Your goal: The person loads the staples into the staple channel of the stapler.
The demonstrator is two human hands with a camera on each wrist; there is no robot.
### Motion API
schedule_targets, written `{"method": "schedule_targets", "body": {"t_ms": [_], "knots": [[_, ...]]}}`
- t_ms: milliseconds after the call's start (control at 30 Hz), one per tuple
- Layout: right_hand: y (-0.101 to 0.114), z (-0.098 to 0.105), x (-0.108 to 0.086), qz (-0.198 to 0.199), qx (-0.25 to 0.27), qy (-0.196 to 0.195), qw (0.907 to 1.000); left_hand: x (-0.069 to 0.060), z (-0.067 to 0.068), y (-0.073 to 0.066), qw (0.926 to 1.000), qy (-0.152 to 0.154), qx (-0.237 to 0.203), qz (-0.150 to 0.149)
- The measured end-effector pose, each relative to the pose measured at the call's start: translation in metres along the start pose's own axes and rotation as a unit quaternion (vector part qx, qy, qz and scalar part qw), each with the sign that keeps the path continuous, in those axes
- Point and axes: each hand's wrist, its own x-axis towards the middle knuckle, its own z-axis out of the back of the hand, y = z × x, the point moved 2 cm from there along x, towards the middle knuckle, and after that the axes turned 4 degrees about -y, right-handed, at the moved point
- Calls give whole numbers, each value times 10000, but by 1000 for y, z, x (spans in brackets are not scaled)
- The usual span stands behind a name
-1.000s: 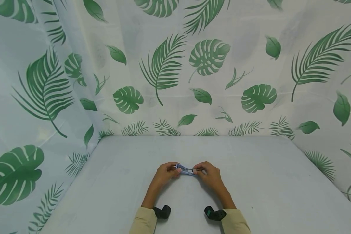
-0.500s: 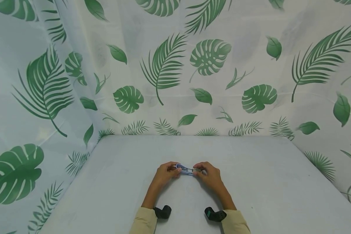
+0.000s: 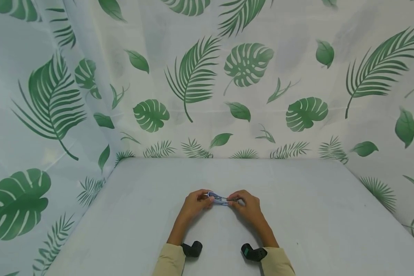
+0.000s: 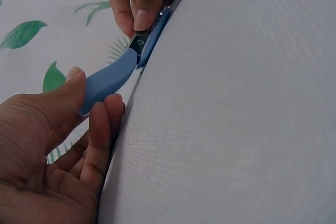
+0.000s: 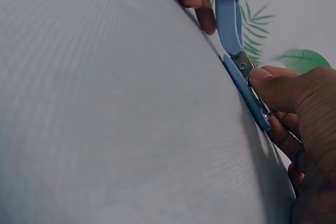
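A blue-handled tool with metal parts (image 3: 219, 200) is held between the two hands, low over the white table. The left hand (image 3: 194, 205) pinches the end of its curved blue handle (image 4: 109, 81) between thumb and fingers. At the other end, the right hand (image 3: 247, 207) grips the metal part, its thumb on top. In the right wrist view a second blue piece (image 5: 247, 94) lies along the table beside the metal part (image 5: 243, 65), with the right hand's fingers around its far end. What the tool is, I cannot tell.
The white tabletop (image 3: 131, 214) spreads around both hands. Behind and at the sides hangs a white cloth (image 3: 207, 76) printed with green leaves. Black devices (image 3: 192, 249) are strapped at both wrists, below beige sleeves (image 3: 170, 260).
The right hand's fingers have shifted slightly on the metal end, where a metal piece showed between them half a second ago. The left hand keeps its hold. The head view has tilted a little.
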Motion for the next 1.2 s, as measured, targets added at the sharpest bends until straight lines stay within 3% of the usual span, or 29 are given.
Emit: {"method": "schedule_targets", "body": {"t_ms": [333,633,867,1200], "knots": [[-4,-1,0,-388,105,271,9988,0,-1,3,9999,-102,88,106],[-6,-1,-2,-609,408,239,9970,0,-2,8,9998,-77,-43,157],[-6,0,-3,-630,632,211,9958,0,-2,8,9999,-70,3,98],[-9,-1,-1,-698,551,249,9957,-1,-2,1,9999,-62,54,92]]}}
